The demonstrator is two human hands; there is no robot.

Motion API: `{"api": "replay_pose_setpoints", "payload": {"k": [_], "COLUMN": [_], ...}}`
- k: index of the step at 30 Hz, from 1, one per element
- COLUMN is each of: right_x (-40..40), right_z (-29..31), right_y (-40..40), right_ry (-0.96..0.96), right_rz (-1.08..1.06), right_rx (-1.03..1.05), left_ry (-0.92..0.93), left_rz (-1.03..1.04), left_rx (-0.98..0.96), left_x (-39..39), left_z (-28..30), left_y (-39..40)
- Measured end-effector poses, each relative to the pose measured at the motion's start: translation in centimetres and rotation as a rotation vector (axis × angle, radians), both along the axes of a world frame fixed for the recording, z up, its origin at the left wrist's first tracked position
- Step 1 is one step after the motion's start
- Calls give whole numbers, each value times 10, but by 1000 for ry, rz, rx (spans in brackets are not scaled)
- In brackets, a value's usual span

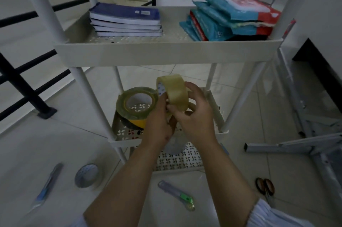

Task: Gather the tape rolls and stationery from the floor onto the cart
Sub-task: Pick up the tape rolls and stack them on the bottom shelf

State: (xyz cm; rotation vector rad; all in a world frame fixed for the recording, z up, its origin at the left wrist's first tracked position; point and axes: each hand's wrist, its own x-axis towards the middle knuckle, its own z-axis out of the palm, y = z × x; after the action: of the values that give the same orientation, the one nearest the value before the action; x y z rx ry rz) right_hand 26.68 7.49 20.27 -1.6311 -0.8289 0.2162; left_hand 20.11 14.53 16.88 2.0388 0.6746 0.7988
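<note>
Both hands hold a clear tan tape roll (174,91) upright over the middle tray (118,137) of the white cart. My left hand (159,125) grips it from below, my right hand (194,114) from the right side. A greenish tape roll (137,103) lies on a yellow and black roll (137,123) in that tray. On the floor lie a white tape roll (87,175), a blue cutter (49,184), a green cutter (177,194) and scissors (264,187).
The cart's top tray (166,52) holds stacked blue notebooks (125,20) and blue and red packets (233,16). A folded metal frame (296,146) lies on the floor at right. A black railing (24,89) runs along the left.
</note>
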Motion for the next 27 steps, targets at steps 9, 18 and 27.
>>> {"api": "replay_pose_setpoints", "payload": {"k": [9,18,27], "right_x": [15,41,65], "right_z": [-30,-47,-47], "right_y": [38,47,20], "right_ry": [309,176,505], "right_rz": [46,-93,-128], "right_rx": [-155,-219,-27], "left_ry": [-72,-100,-46], "left_rz": [52,32,22], "left_rx": [-96,-99,-96], "left_x": [-11,-16,-1], "left_z": [2,6,0], "left_y": [19,26,15]}}
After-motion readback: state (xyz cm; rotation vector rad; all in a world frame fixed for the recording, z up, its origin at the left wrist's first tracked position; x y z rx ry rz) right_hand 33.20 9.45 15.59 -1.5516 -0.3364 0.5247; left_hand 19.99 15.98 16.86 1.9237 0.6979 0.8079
